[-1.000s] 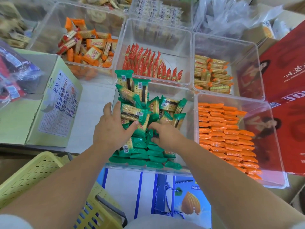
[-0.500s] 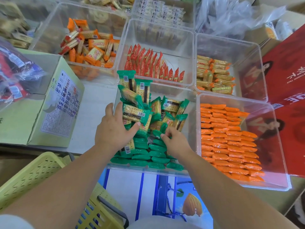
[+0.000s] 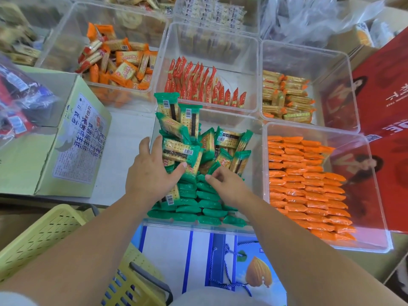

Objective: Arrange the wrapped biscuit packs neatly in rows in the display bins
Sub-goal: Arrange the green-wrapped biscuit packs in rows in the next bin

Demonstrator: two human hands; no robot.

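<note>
Presently a loose handful of green packs is clamped between thumb and fingers of the left hand, one pack's end pinched by the right hand, both above the middle of the bin. Light, slippery wrappers (brittle inside, likely) are best taken by the flat sides.

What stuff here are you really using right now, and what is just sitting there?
In use: green biscuit packs, their clear bin, left hand gripping a bunch, right hand pinching one.
Just lying about: yellow basket, cardboard box, red box, blue almond bag.
</note>
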